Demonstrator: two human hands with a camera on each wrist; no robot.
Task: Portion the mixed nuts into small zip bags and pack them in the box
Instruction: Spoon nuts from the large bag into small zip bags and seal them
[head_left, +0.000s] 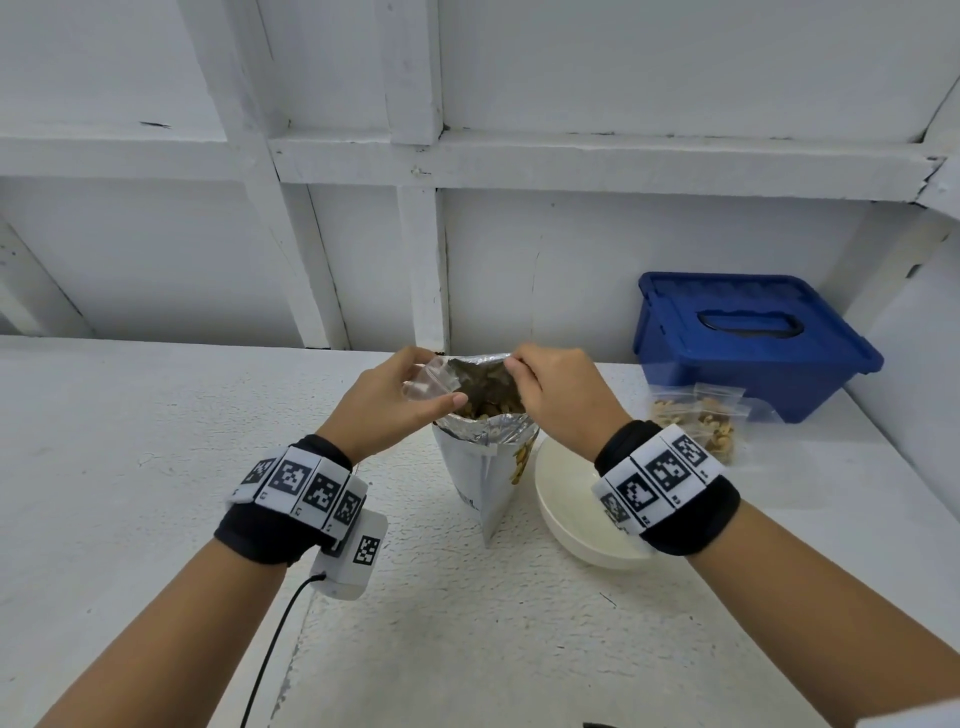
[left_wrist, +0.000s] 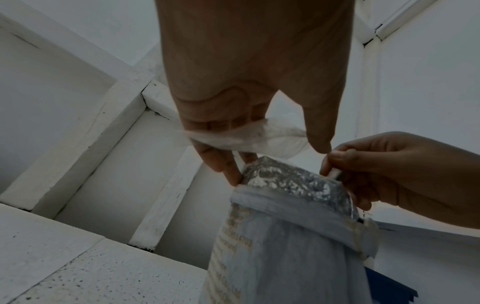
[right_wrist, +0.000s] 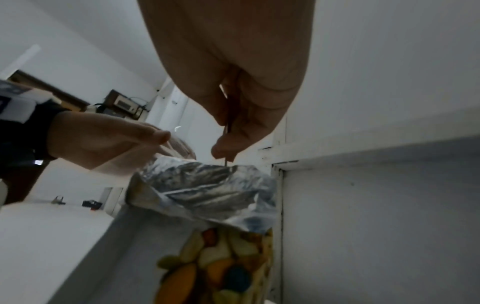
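Note:
An opened foil bag of mixed nuts (head_left: 480, 467) stands upright at the middle of the white counter, and nuts show inside its mouth. My left hand (head_left: 436, 387) holds a small clear zip bag (head_left: 428, 379) between thumb and fingers at the left side of the mouth. In the left wrist view, my left hand (left_wrist: 275, 158) holds the zip bag (left_wrist: 262, 139) crumpled just above the foil bag's rim (left_wrist: 285, 183). My right hand (head_left: 514, 366) pinches the rim's far right edge; in the right wrist view my right hand (right_wrist: 224, 148) pinches the foil rim (right_wrist: 207, 185).
An empty white bowl (head_left: 571, 509) sits right of the foil bag, under my right wrist. Filled zip bags of nuts (head_left: 701, 421) lie in front of a blue lidded box (head_left: 753, 343) at the back right. A white wall with beams runs behind the counter.

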